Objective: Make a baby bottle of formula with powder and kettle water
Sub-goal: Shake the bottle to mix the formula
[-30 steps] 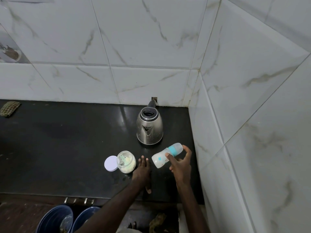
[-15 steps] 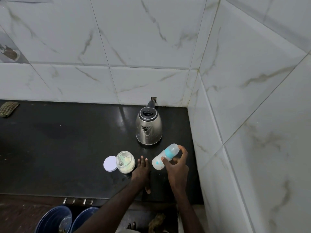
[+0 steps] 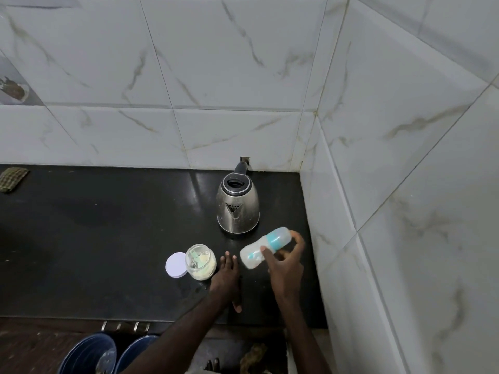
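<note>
Two hands show over the black countertop [image 3: 108, 238] in my head feed. The right hand [image 3: 286, 265] grips the baby bottle [image 3: 266, 248], with the thumb across the near side and the fingers curled round the far side by the teal collar. The bottle is off the counter and tipped almost onto its side, its clear-capped end up toward the right wall and its whitish base down to the left. Motion blur smears it, so I cannot read the teal print on its body. The left hand [image 3: 225, 279] lies palm down on the counter holding nothing, fingers straight and close together, thumb pointing back toward the near edge. Just left of its fingertips stands the open glass jar [image 3: 201, 261] of pale powder, with something greenish lying inside. The white lid [image 3: 176, 265] lies flat on the counter against the jar's left side. Close behind the bottle the steel kettle [image 3: 237, 205] stands upright, its spout facing me and a dark opening in its black-rimmed top. Its black handle is at the back, near a small wall fitting [image 3: 245, 159]. The marbled side wall [image 3: 378, 211] crowds in on the bottle's right. A checked cloth [image 3: 12, 178] lies at the far left of the counter. Below the front edge I see a blue bucket [image 3: 89, 354] with a second bucket [image 3: 137, 352] beside it. Any writing on the kettle, jar or lid is too small for me to make out.
</note>
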